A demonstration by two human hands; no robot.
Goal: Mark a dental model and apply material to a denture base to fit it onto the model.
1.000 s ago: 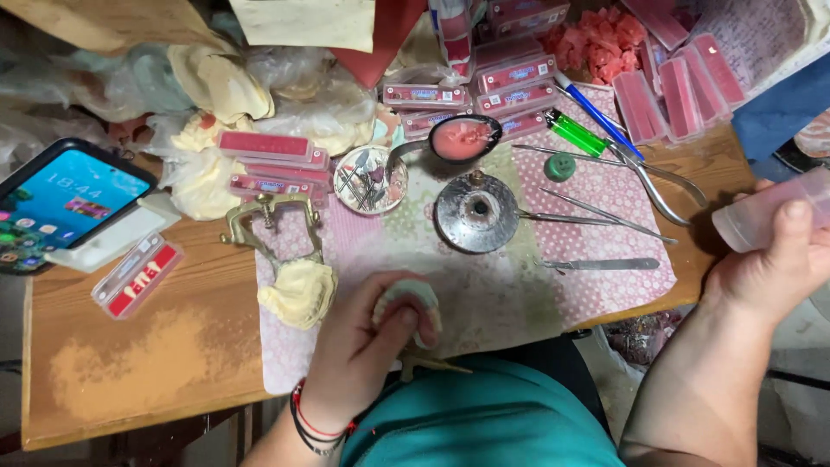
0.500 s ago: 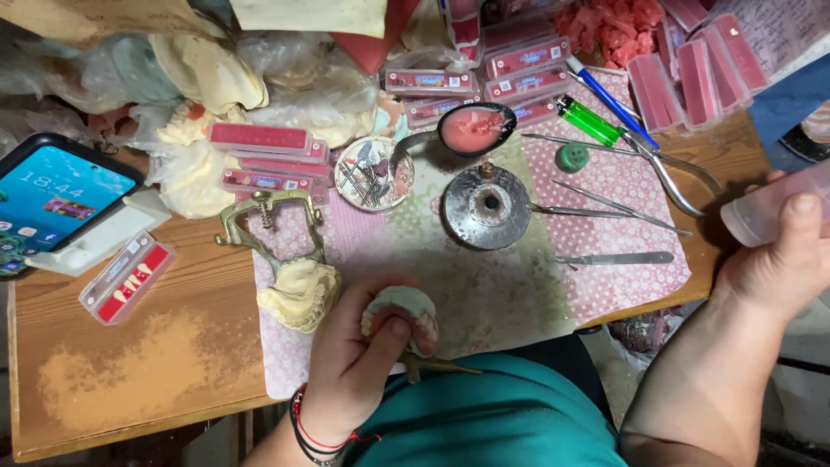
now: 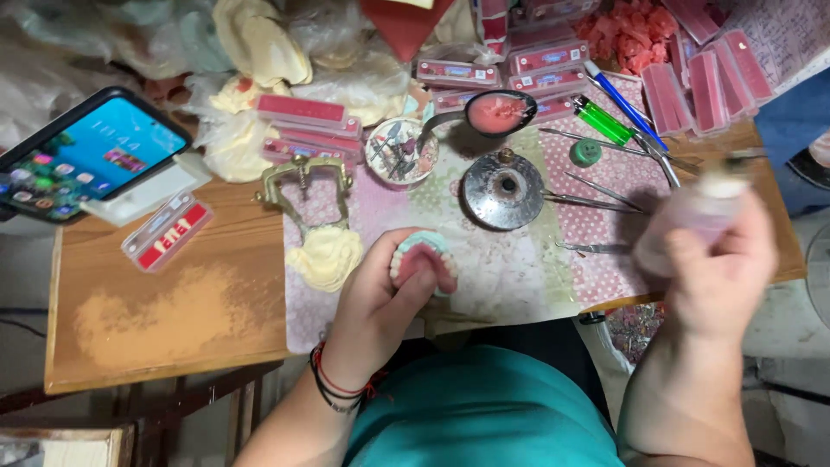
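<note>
My left hand [image 3: 373, 298] grips a pink denture [image 3: 422, 259] with a row of pale teeth, held over the patterned cloth [image 3: 510, 259] near the table's front edge. My right hand [image 3: 718, 259] is closed around a small translucent pinkish bottle [image 3: 692, 220], blurred with motion, above the right end of the table. A brass articulator [image 3: 303, 182] with a cream plaster cast [image 3: 324, 255] lies just left of the left hand.
A round metal burner [image 3: 501, 190], a spoon of pink wax [image 3: 494, 112], a dish of burs [image 3: 400, 151], metal instruments [image 3: 596, 203], a green lighter [image 3: 605, 121] and pink boxes [image 3: 303, 111] crowd the back. A phone [image 3: 86, 156] rests at the far left.
My right hand has swung the bottle inward from the right edge toward the middle. My left hand has turned the denture up and lifted it slightly.
</note>
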